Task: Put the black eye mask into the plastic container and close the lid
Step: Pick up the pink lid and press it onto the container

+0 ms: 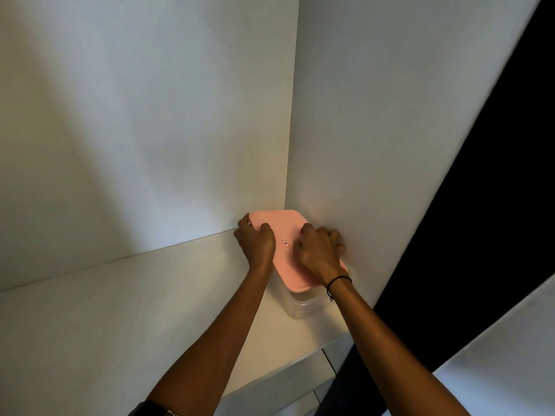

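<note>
1. Nearest the camera were our two bare forearms, reaching up and away to the plastic container [300, 306] that stood in the far right corner of a white shelf [120, 310], close against the side wall [390, 145].
2. Our left hand [255, 244] lay over the left edge of the pink lid [285, 235], its fingers [265, 228] curled down on the top and the rest wrapped round the rim.
3. Our right hand [319, 250], a black wrist band [338, 280] behind it, was spread flat on the right side of the lid, fingers bent and pressing, clasped round nothing.
4. We could not see the black eye mask; whether it lay inside, the clear wall did not tell.
5. We judged the container light, its thin wall stiff but somewhat flexible, the lid smooth and a little springy. It would best be pressed at the corners and rim, not the middle.
6. We judged the lid seated or nearly so.
</note>
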